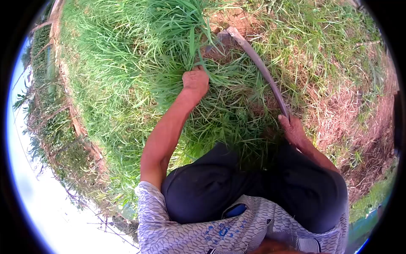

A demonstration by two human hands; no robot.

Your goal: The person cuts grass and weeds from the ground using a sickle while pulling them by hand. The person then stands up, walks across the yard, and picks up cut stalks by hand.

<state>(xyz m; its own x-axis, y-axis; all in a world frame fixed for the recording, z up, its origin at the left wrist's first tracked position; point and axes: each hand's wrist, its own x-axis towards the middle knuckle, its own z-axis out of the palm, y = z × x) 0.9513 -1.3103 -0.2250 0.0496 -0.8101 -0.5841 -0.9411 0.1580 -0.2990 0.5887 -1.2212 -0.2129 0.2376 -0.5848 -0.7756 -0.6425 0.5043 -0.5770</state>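
Note:
My left hand [196,80] is closed around the base of a tuft of long green grass [173,25], whose blades fan out above the fist. In my right hand [292,130] is the lower end of a hoe's curved wooden handle [264,70], which slants up and to the left. Its grey metal blade [220,42] is at the far end, down at a patch of bare reddish soil just right of the tuft. Soil and grass hide part of the blade, so I cannot tell how deep it sits.
My bent knees in dark trousers [198,186] are close below both hands. Dry, straw-like grass [338,106] covers the ground at right. Along the left runs a bare earth edge [76,118], with bushes [50,110] beyond it.

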